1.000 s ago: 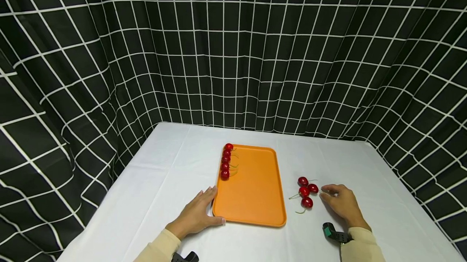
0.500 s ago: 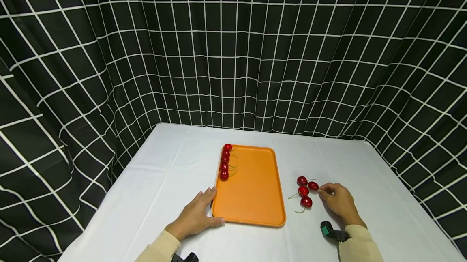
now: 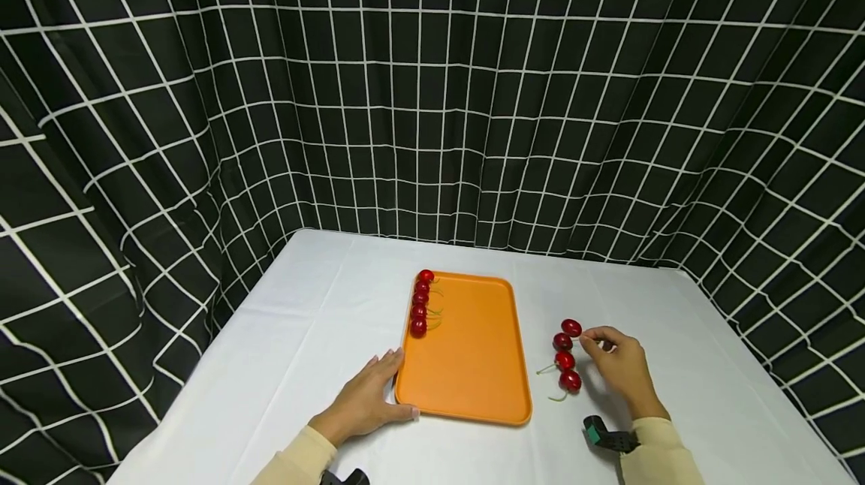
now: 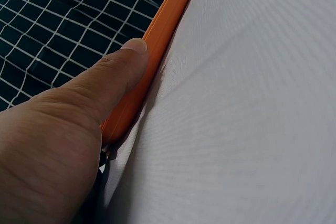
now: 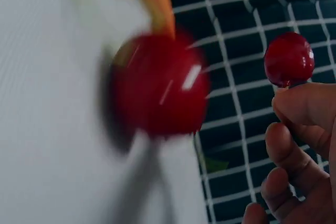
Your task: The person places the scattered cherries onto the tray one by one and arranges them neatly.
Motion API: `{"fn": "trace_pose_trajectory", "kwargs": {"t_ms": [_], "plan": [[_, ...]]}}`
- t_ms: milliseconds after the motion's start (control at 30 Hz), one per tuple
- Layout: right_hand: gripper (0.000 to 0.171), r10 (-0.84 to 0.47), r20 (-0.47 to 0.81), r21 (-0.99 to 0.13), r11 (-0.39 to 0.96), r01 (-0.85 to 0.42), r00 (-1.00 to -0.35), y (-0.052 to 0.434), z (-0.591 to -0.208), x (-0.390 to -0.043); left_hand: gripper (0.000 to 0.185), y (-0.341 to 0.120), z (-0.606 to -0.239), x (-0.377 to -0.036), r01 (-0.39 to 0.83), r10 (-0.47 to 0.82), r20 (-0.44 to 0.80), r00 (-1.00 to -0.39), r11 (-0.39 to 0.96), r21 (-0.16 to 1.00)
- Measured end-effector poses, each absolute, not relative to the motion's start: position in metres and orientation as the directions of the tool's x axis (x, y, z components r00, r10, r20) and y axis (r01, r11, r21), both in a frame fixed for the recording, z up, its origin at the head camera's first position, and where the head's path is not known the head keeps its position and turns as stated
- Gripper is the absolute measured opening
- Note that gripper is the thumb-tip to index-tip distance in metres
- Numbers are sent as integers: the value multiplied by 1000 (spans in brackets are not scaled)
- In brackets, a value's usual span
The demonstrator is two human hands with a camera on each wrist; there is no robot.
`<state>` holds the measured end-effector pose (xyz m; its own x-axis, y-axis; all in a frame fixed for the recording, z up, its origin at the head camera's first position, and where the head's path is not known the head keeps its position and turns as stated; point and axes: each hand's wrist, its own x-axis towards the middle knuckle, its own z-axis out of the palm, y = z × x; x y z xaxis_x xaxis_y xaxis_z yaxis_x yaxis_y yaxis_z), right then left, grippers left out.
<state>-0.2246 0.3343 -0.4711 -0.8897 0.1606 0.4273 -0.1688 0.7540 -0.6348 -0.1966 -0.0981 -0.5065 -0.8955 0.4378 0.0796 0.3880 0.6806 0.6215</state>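
An orange tray [image 3: 473,365] lies on the white table, with several red cherries [image 3: 420,303] lined up along its left rim. My left hand [image 3: 381,391] rests flat at the tray's near left corner. In the left wrist view its thumb [image 4: 113,74] lies against the tray's rim [image 4: 157,40]. To the right of the tray, my right hand [image 3: 595,342] pinches the stem of a cherry [image 3: 571,327] and holds it just above the table. The right wrist view shows this held cherry [image 5: 289,59] above my fingertips [image 5: 304,108]. Three loose cherries [image 3: 565,361] lie beside that hand.
The white tablecloth [image 3: 304,335] covers the table. A black curtain with a white grid [image 3: 432,109] hangs close behind and on both sides. A small black and green device [image 3: 601,436] sits at my right wrist. A blurred cherry [image 5: 157,82] fills the right wrist view.
My right hand has taken a cherry by its stem from the cluster and raised it slightly up and back. The left hand and the tray have not moved.
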Motion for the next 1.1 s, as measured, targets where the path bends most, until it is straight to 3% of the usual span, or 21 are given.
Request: {"fn": "trace_pose_trajectory", "kwargs": {"t_ms": [300,667,1100], "plan": [[8,85,427,-691,673,-264,-900,283,-437,-235,108,-97,-506,-197,392,444,77,-892,680,619],[5,-106,499,-665,589,-459,-860,219,-431,-257,109,-98,-507,-197,383,437,70,-897,690,614],[6,-222,303,-705,602,-375,-927,154,-442,-267,108,-98,-506,-196,394,439,85,-895,686,612]]}}
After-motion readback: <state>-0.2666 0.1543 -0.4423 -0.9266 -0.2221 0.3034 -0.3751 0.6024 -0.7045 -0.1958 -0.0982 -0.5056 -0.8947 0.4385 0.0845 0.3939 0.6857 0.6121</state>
